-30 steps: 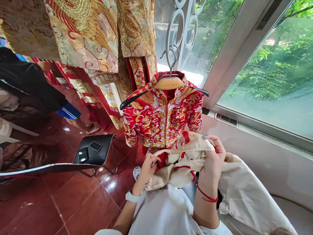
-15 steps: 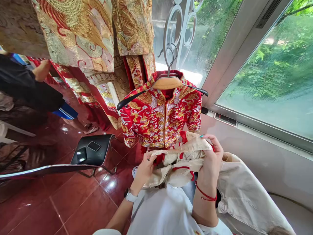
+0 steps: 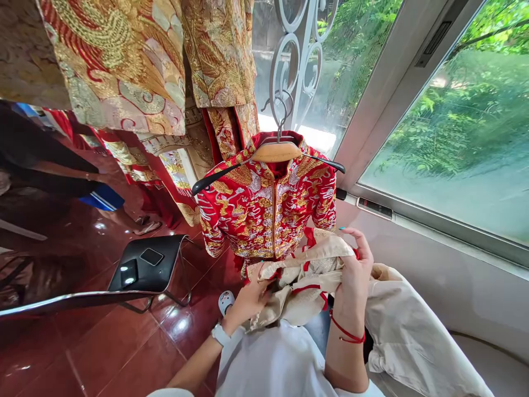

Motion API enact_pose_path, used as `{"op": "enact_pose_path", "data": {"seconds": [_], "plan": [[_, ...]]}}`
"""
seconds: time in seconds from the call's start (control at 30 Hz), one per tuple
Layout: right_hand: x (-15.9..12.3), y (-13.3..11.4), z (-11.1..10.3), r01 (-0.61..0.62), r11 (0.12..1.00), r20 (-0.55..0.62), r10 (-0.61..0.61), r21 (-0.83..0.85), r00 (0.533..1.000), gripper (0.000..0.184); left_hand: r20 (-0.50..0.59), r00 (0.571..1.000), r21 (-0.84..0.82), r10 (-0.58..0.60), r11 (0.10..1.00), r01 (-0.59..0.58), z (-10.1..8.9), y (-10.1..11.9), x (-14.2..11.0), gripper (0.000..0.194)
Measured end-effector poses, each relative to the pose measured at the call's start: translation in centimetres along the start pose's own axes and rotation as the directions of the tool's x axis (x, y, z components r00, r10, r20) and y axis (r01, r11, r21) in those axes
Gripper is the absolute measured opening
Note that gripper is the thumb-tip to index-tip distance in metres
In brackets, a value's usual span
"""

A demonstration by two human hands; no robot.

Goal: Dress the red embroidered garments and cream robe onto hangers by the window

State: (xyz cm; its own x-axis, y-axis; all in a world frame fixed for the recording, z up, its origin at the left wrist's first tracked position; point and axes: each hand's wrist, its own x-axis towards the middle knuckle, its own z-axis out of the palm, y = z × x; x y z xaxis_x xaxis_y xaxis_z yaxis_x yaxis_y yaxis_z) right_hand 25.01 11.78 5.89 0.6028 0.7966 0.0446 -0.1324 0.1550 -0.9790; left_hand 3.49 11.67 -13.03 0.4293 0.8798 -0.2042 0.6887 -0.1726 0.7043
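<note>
A cream garment with red trim (image 3: 306,300) is bunched over my lap, its exact kind hidden by the folds. My left hand (image 3: 251,300) grips its left edge, with the fingertips partly tucked into the cloth. Higher on the right, my right hand (image 3: 359,256) pinches the cream band between thumb and fingers. Just beyond both hands hangs a short-sleeved red jacket (image 3: 270,204) embroidered in gold and silver. It is on a black hanger with a wooden middle (image 3: 276,152), and its front is closed.
Gold-embroidered garments (image 3: 128,66) hang at upper left. A black chair (image 3: 149,259) with a phone on its seat stands left, near another person's leg (image 3: 128,220). White cloth (image 3: 413,325) lies at my right, below the window (image 3: 454,121). A phone-like device (image 3: 374,208) rests on the sill.
My left hand has shifted slightly down along the garment's edge, and its fingers have moved into the folds. My right hand keeps its hold. The view has tilted a little.
</note>
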Motion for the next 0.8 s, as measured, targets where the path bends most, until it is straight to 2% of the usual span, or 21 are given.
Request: {"op": "enact_pose_path", "data": {"seconds": [0.1, 0.17, 0.23, 0.3, 0.4, 0.47, 0.53, 0.67, 0.73, 0.8], "plan": [[0.4, 0.0, -0.3, -0.001, 1.0, -0.006, 0.001, -0.006, 1.0, 0.029, -0.027, 0.999, 0.056, 0.017, 0.998, -0.015, 0.9, 0.1, 0.3, 0.05], [0.5, 0.1, -0.4, -0.003, 1.0, 0.001, 0.003, 0.002, 1.0, 0.028, -0.038, 0.998, 0.124, -0.052, 0.991, 0.056, 1.4, 0.1, 0.8, 0.05], [0.6, 0.2, -0.4, 0.001, 1.0, 0.011, -0.001, 0.004, 1.0, 0.027, -0.096, 0.984, 0.157, -0.152, 0.973, 0.166, 1.6, 0.0, 1.4, 0.042], [0.7, 0.3, -0.3, 0.01, 1.0, 0.035, -0.01, -0.007, 0.999, 0.027, -0.222, 0.958, 0.102, -0.182, 0.973, 0.208, 1.4, -0.3, 2.3, 0.034], [1.3, 0.4, -0.4, 0.039, 0.997, 0.073, -0.035, -0.061, 0.997, 0.028, -0.391, 0.914, -0.104, -0.108, 0.992, 0.073, 0.0, -1.0, 4.2, 0.032], [2.2, 0.3, -0.5, 0.068, 0.991, 0.057, -0.062, -0.113, 0.996, 0.033, -0.403, 0.912, -0.26, -0.071, 0.965, -0.041, -1.7, -1.5, 5.4, 0.035], [3.6, 0.4, -1.0, 0.093, 0.983, 0.024, -0.09, -0.156, 0.996, 0.042, -0.341, 0.936, -0.405, -0.085, 0.912, -0.065, -4.1, -1.8, 6.0, 0.037], [6.8, 0.8, -2.2, 0.161, 0.965, 0.001, -0.164, -0.207, 0.986, 0.072, -0.142, 0.966, -0.583, -0.214, 0.807, 0.094, -10.1, -1.7, 5.2, 0.038], [8.1, 0.9, -2.5, 0.21, 0.948, 0.015, -0.212, -0.24, 0.977, 0.086, -0.064, 0.97, -0.616, -0.233, 0.774, 0.145, -13.2, -1.0, 4.3, 0.043], [9.5, 0.7, -2.3, 0.296, 0.914, 0.069, -0.289, -0.278, 0.955, 0.092, -0.025, 0.973, -0.626, -0.229, 0.763, 0.163, -16.3, 0.0, 3.6, 0.045]]}}
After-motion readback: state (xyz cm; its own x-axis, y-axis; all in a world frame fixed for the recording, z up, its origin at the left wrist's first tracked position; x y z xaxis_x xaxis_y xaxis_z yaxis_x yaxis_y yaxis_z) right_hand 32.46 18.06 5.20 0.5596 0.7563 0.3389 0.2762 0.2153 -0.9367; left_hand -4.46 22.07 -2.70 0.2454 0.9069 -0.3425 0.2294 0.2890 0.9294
